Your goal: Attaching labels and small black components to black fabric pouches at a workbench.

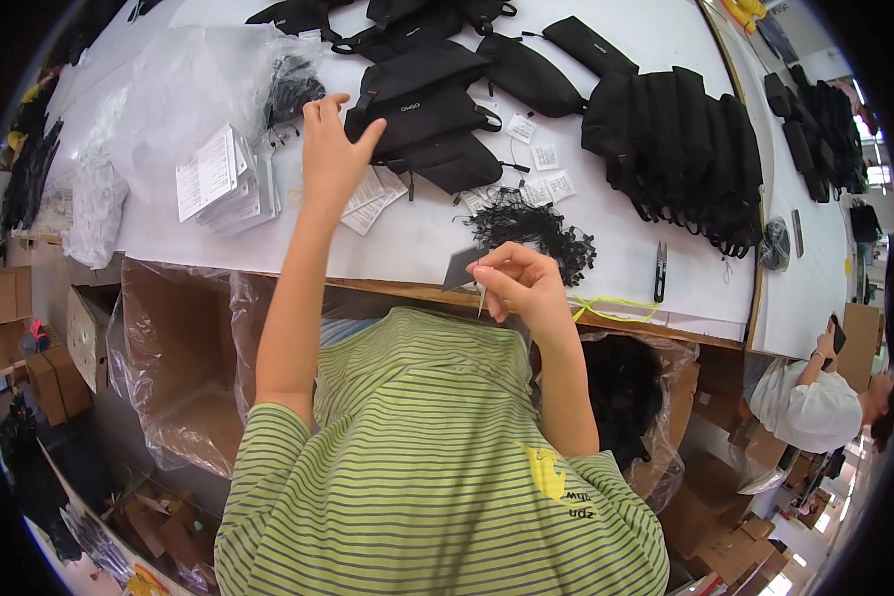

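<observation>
My left hand (pixel 330 149) reaches out over the white table (pixel 417 238), fingers spread, touching a black pouch bag (pixel 422 114) and lying above a fan of white paper tags (pixel 368 204). My right hand (pixel 521 283) is closed near the table's front edge, pinching a small dark grey card tag (pixel 460 266) and a thin string or pin below it. A tangle of black string loops (pixel 531 226) lies just behind that hand.
Several black pouches (pixel 680 149) are piled at the right of the table. A stack of white tags (pixel 223 179) and clear plastic bags (pixel 184 84) lie at left. Small snips (pixel 660 270) rest near the edge. Plastic-lined cartons (pixel 174 358) stand below. A seated person (pixel 815 397) is at right.
</observation>
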Demonstrator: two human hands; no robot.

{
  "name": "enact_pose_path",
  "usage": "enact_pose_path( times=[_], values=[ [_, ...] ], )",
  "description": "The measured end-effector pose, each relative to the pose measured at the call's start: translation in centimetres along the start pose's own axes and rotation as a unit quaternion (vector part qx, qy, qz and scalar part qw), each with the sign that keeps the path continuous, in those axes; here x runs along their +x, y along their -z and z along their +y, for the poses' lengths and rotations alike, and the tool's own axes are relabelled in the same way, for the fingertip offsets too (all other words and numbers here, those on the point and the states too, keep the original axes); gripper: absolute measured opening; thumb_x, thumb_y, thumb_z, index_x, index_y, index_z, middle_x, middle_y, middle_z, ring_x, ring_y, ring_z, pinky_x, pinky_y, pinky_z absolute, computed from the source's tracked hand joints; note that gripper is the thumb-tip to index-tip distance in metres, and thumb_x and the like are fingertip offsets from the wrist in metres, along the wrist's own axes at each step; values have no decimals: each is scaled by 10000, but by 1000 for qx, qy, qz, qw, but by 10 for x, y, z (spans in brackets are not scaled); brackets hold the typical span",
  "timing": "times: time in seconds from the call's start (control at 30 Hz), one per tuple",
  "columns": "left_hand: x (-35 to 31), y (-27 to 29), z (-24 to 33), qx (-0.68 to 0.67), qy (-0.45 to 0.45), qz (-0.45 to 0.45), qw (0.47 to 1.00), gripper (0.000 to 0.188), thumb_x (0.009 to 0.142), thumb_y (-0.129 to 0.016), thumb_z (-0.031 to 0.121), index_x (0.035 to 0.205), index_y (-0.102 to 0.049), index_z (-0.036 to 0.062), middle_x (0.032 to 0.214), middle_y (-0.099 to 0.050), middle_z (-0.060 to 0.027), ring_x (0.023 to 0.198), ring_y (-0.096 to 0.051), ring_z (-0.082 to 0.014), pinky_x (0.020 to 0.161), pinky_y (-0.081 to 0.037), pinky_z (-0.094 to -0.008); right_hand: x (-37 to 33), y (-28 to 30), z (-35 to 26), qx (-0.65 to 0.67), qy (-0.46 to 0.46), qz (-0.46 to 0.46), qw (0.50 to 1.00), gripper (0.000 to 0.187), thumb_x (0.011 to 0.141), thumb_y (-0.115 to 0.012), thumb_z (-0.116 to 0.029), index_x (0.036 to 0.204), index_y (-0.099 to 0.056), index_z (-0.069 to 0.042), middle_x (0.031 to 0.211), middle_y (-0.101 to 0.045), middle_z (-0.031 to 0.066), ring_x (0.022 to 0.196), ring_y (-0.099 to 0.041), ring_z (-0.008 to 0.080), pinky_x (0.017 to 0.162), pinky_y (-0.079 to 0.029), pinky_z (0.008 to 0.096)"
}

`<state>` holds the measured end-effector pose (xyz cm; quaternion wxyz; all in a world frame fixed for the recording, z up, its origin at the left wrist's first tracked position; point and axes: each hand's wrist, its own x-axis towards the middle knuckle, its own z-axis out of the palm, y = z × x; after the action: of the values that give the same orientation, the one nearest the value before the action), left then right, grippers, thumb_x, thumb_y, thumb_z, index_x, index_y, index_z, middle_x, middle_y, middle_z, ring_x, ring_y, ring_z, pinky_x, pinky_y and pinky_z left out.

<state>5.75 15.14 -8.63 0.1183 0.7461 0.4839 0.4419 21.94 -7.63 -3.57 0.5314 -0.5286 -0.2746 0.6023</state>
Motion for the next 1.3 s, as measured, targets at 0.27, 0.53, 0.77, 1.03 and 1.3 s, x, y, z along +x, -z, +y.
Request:
enact_pose_path(
  times=[0.27, 0.53, 0.77, 1.03, 1.3],
  values=[
    [-2, 34, 61, -93, -121, -98, 983, 201, 762, -750, 185, 835, -665, 18, 875, -590, -45, 751, -536, -197, 679, -447, -309, 5, -4, 4, 14, 40, 44, 998, 130, 835, -714, -115, 915, -688, -16, 631, -602, -10, 507, -504, 27, 441, -341, 170],
    [-54, 71, 85, -374, 214, -365, 825, 241, 813, -672, 104, 1046, -722, 63, 691, -599, 35, 578, -388, -26, 509, -307, -213, 27, -22, 8, -130, 158, 139, 969, 67, 820, -703, -98, 843, -687, -37, 553, -531, -49, 490, -424, 3, 452, -295, 193],
    [-68, 77, 82, -281, 168, -334, 884, 142, 775, -686, 70, 909, -730, 51, 699, -608, 48, 567, -392, -21, 498, -290, -203, 17, -34, 6, -313, 206, 108, 921, 90, 799, -698, -112, 869, -682, -57, 537, -531, 27, 451, -462, 67, 437, -325, 238],
    [-79, 81, 83, -350, 175, -155, 907, 74, 830, -677, 53, 887, -651, 14, 835, -633, 15, 642, -488, -41, 582, -368, -201, 13, -28, 1, 64, 142, 53, 986, 122, 847, -664, -47, 944, -590, -52, 758, -555, -19, 690, -509, 36, 611, -387, 199],
    [-76, 97, 106, -463, 222, -205, 833, 77, 854, -657, 37, 913, -641, -10, 768, -606, -5, 653, -507, -42, 590, -382, -195, 5, -17, -11, 98, 171, 25, 980, 109, 886, -607, -57, 958, -525, -60, 836, -661, 89, 674, -513, 65, 626, -395, 191]
  ],
)
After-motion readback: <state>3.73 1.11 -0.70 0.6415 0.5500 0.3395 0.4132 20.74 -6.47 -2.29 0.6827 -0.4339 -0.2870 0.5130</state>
